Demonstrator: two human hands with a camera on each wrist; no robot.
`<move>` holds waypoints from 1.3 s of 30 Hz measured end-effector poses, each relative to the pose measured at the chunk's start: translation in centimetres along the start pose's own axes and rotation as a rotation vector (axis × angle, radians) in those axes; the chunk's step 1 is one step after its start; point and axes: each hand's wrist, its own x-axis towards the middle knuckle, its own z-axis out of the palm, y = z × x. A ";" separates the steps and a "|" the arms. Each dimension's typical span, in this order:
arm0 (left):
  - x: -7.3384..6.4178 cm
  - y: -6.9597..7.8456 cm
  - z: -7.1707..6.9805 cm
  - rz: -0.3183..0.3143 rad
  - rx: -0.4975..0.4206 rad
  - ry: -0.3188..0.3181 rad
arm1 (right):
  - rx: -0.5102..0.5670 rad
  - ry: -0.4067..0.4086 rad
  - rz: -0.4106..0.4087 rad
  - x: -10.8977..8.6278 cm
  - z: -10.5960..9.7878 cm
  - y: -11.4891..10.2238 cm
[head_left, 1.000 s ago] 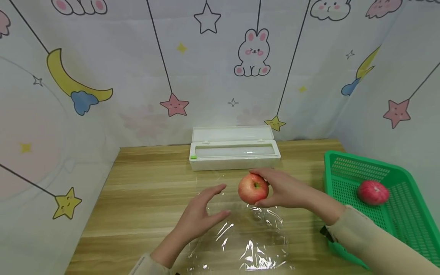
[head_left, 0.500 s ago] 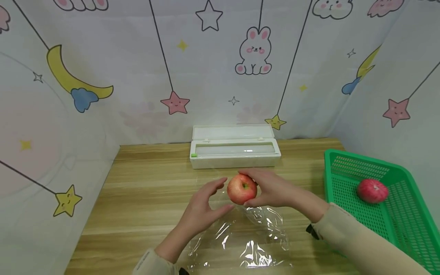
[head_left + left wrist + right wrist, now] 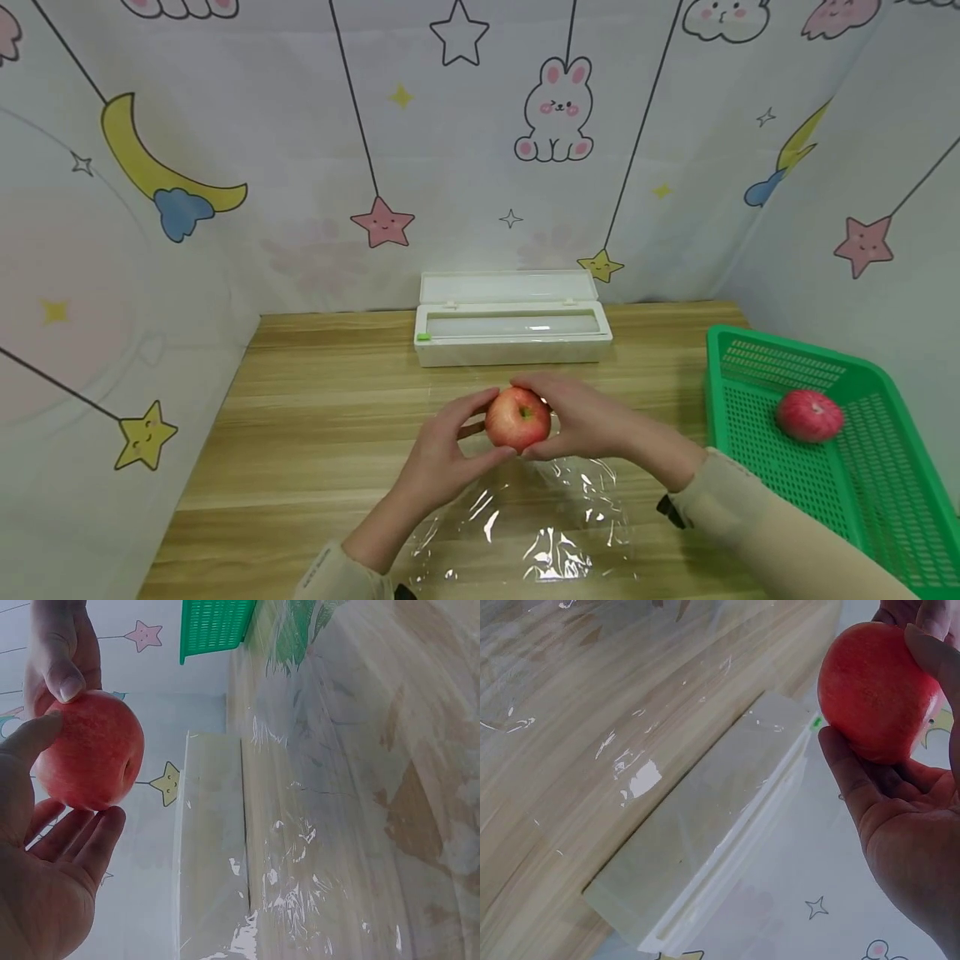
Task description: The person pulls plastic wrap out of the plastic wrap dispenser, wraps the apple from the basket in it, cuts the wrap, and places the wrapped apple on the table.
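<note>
A red and yellow apple (image 3: 518,419) is held above the tabletop between both hands, its stem end showing in the head view. My left hand (image 3: 438,454) has its thumb and fingers round the near left side. My right hand (image 3: 588,417) grips the opposite side, thumb in front and fingers behind. In the left wrist view, the left thumb and fingertips touch the apple (image 3: 91,754); the right wrist view shows right fingers beneath the apple (image 3: 877,694). Under the hands, a clear sheet of cling film (image 3: 551,533) lies on the table, shiny and wrinkled toward its near edge.
Behind the film stands a white cling film dispenser (image 3: 517,352) with its lid raised. At the right, a green plastic basket (image 3: 795,343) holds a red round fruit (image 3: 810,416). A patterned white curtain (image 3: 465,150) encloses the wooden table (image 3: 300,400).
My right hand has carried the apple leftward to my left hand. The left thumb and fingers, apart from the apple a second ago, now touch and hold it too.
</note>
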 end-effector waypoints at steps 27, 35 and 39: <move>-0.8 -0.9 -0.6 -0.029 -0.124 -0.033 | 0.165 0.107 0.101 -2.0 2.4 -0.5; -0.9 -2.1 -0.5 -0.029 -0.128 -0.095 | 0.124 0.179 0.090 -2.3 4.7 0.5; -1.1 -2.8 -0.1 -0.091 -0.128 -0.134 | 0.068 0.203 0.084 -2.6 6.0 1.2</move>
